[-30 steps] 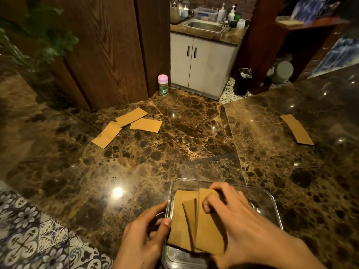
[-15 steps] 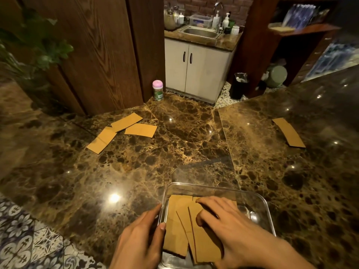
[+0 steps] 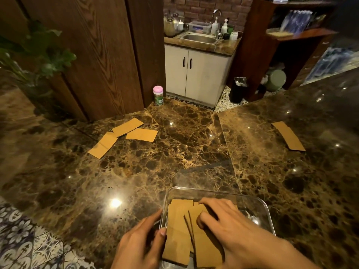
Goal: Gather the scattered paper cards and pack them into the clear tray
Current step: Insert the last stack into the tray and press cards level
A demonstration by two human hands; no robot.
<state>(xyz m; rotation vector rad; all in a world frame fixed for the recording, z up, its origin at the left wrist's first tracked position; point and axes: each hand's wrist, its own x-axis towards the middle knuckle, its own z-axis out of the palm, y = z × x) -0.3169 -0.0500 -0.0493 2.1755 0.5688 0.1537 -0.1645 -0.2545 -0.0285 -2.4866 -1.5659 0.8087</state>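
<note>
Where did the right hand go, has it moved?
Yes. The right hand has pushed lower into the clear tray, laying the cards flatter.

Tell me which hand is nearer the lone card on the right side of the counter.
Right. The right hand rests on the cards in the tray, on the side toward the lone card; the left hand holds the tray's left wall, farther off.
</note>
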